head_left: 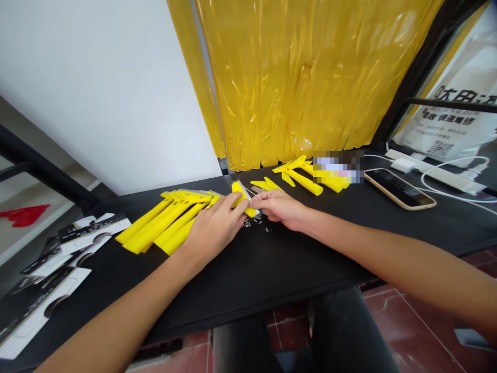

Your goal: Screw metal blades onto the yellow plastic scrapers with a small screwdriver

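My left hand (215, 220) is closed on a yellow plastic piece with a metal strip along it (241, 190), holding it low over the black table. Close beside it, my right hand (280, 208) is pinched around a thin metal rod (254, 194), its tip meeting the yellow piece's area; the exact contact is too small to tell. Small screws (256, 221) lie scattered below the fingers. Left of my left hand, several yellow long-handled tools with wide heads (155, 220) lie side by side. Loose yellow flat pieces (267, 183) lie just behind my right hand.
More yellow handled tools (306, 178) lie at the back, partly blurred out. A phone (399, 189) and a white power strip (435, 168) with cables are at right. White-and-black cardboard sleeves (50, 305) pile up at left. A yellow plastic curtain (303, 83) hangs behind the table (272, 274).
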Demonstrator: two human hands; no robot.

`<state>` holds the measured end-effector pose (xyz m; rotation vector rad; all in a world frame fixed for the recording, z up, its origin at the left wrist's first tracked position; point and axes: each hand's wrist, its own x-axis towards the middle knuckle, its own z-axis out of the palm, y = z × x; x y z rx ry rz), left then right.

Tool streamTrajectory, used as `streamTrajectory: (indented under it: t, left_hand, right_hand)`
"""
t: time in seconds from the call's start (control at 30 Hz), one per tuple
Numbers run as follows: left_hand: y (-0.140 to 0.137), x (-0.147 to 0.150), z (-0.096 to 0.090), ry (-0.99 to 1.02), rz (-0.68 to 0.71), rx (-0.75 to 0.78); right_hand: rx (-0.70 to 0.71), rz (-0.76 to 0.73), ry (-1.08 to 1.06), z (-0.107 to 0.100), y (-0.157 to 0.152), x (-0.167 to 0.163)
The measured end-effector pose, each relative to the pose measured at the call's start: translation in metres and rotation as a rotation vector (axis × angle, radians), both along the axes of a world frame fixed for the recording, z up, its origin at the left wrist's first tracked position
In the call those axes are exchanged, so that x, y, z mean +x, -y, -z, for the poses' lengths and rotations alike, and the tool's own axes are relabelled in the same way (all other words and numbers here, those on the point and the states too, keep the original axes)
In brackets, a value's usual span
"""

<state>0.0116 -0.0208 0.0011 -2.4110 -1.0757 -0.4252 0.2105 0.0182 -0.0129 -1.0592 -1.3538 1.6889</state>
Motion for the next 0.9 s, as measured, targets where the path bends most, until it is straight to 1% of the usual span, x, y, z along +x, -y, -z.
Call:
streamTrajectory:
  t: [0.1,0.2,0.3,0.37,0.4,0.43,0.5,0.57,0.63,0.7,0.77,0.83,0.9]
  left_hand:
    - [-0.001,-0.001,0.001,-0.083,0.013,0.102]
    - [0.000,0.000,0.001,-0.173,0.051,0.174]
    - [0.003,0.002,0.001,-0.237,0.064,0.194]
    - [0.002,0.001,-0.001,-0.221,0.044,0.184]
    - [0.002,-0.001,-0.002,-0.182,0.026,0.176]
    - [0.000,-0.003,-0.003,-0.119,0.004,0.167]
    - [-0.005,-0.010,-0.006,0.071,-0.018,0.127]
    - [-0.012,-0.016,-0.009,0.338,-0.014,0.042]
    - [-0.020,-0.021,-0.011,0.647,-0.052,-0.051]
    - [-0.028,-0.025,-0.010,0.918,-0.094,-0.201]
    - [-0.034,-0.026,-0.009,1.149,-0.091,-0.384]
    - [-0.037,-0.025,-0.008,1.336,-0.076,-0.532]
    - [-0.036,-0.021,-0.009,1.461,-0.066,-0.668]
  right_hand:
    - [-0.033,-0.006,-0.035,-0.001,0.003,-0.001]
    - [-0.043,-0.016,-0.069,-0.002,0.005,-0.002]
    - [-0.037,-0.036,-0.073,-0.002,0.007,-0.003]
    - [-0.017,-0.031,-0.069,-0.004,0.006,-0.004]
    - [0.008,-0.012,-0.062,-0.005,0.005,-0.004]
    - [0.049,0.019,-0.049,-0.006,0.004,-0.004]
    - [0.182,0.093,0.005,-0.009,-0.001,0.001]
    - [0.354,0.132,0.102,-0.013,-0.008,0.009]
    - [0.515,0.137,0.239,-0.016,-0.015,0.021]
    - [0.683,0.145,0.368,-0.018,-0.022,0.032]
    - [0.840,0.186,0.445,-0.019,-0.027,0.041]
    - [0.878,0.247,0.493,-0.021,-0.030,0.046]
    - [0.846,0.290,0.506,-0.023,-0.031,0.049]
